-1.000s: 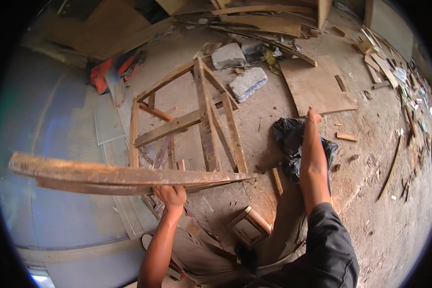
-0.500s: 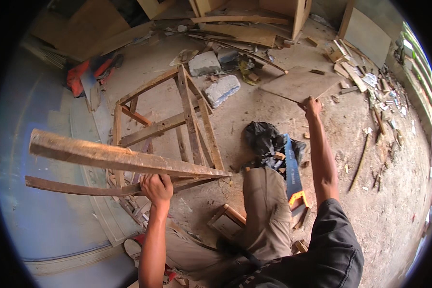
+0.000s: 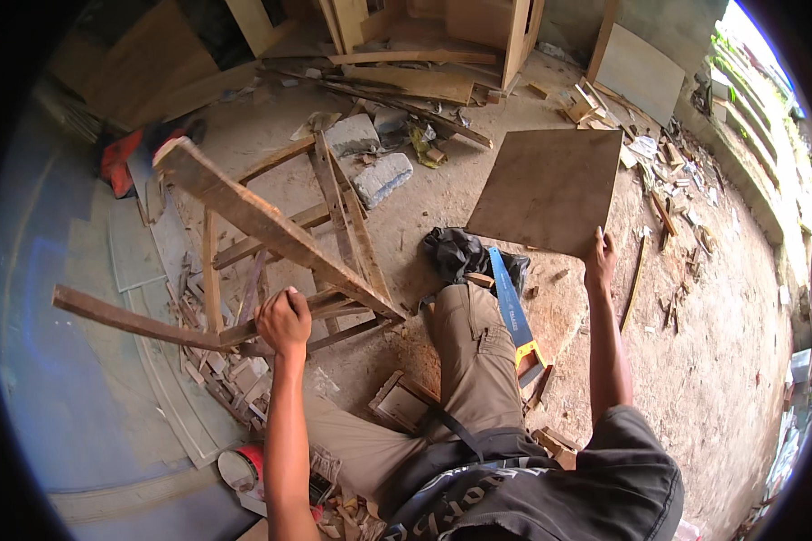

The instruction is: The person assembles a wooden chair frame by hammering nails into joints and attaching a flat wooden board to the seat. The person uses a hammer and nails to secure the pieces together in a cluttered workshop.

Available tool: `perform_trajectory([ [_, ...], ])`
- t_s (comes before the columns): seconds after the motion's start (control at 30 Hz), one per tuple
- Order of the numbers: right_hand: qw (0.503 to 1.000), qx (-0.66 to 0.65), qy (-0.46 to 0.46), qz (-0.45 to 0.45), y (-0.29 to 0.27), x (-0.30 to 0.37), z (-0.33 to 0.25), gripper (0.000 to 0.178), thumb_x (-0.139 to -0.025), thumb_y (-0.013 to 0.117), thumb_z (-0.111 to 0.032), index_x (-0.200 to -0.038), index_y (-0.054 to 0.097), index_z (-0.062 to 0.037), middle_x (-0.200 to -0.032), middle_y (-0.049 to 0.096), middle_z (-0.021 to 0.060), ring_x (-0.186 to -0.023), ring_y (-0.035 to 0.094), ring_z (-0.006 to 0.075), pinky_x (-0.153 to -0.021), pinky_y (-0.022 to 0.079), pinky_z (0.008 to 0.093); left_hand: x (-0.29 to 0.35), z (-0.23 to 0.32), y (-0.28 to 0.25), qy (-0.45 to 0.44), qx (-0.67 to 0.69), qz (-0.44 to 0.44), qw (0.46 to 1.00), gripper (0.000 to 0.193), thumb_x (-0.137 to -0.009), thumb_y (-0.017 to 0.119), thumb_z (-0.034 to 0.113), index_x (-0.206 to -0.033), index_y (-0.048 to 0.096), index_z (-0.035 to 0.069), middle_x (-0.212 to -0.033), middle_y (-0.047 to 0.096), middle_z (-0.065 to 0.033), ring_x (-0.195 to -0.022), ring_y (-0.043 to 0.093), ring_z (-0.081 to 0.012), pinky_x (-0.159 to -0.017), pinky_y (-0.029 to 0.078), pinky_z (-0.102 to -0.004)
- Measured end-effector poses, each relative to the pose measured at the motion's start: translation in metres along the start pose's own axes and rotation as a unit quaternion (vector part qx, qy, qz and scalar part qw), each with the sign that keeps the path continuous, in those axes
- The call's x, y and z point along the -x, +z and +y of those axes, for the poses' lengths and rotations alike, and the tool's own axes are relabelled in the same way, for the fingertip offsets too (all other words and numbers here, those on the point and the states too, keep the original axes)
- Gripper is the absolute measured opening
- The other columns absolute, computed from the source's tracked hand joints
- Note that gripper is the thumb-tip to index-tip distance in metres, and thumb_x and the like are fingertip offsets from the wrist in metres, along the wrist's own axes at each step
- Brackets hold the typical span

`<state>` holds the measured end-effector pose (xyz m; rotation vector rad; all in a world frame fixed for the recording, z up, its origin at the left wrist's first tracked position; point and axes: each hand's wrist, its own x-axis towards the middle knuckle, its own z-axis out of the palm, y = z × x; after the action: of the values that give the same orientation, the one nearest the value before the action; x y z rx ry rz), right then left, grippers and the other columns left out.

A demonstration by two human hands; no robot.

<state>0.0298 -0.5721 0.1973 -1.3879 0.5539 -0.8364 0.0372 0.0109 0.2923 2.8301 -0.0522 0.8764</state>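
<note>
Left hand (image 3: 284, 321): fingers closed round a crosspiece of one wooden frame (image 3: 280, 233), thick beam slanting far-left to near-right. Handsaw (image 3: 512, 311): between the hands, blade pointing away. Right hand (image 3: 601, 256): nearer the plywood panel (image 3: 550, 187), pinching its near-right corner; panel extending forward and leftward.

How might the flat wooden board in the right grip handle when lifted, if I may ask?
The board is probably stiff: it looks flat, without visible sag, though the right grip holds it near one corner. Held off-centre like that, it may tip or twist. Its weight is hard to judge.
</note>
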Motion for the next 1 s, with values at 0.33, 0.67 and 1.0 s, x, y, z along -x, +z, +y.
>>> perform_trajectory([
  [0.33,0.955,-0.275,0.053,-0.098,0.055,0.061,-0.093,0.018,-0.098,0.059,-0.023,-0.103,0.062,-0.0059,-0.087,0.062,-0.0023,-0.078,0.057,0.006,-0.07,0.047,0.0216,0.001,-0.001,-0.001,-0.002,0.037,0.047,0.998,0.038,-0.092,0.045,0.028,-0.07,0.066,0.006,-0.07,0.065,-0.0154,-0.069,0.062,-0.0361,-0.067,0.043,-0.045],
  [0.67,0.907,-0.358,0.073,-0.209,0.205,0.128,-0.139,0.02,-0.096,0.06,-0.026,-0.104,0.058,-0.0078,-0.094,0.061,-0.0005,-0.086,0.059,0.0104,-0.073,0.052,0.0295,0.008,-0.009,-0.002,0.005,0.048,0.135,0.99,0.046,-0.093,0.047,0.04,-0.125,0.051,0.007,-0.109,0.06,-0.0162,-0.101,0.055,-0.0369,-0.085,0.043,-0.0495],
  [1.0,0.872,-0.084,0.131,-0.464,0.304,0.191,-0.129,0.034,-0.094,0.062,-0.035,-0.105,0.063,-0.0026,-0.096,0.064,0.0042,-0.091,0.061,0.0158,-0.074,0.05,0.0298,0.045,-0.043,-0.041,0.05,0.143,0.228,0.962,0.046,-0.099,0.044,0.028,-0.139,0.036,0.005,-0.138,0.039,-0.0202,-0.128,0.039,-0.0364,-0.105,0.03,-0.0533],
])
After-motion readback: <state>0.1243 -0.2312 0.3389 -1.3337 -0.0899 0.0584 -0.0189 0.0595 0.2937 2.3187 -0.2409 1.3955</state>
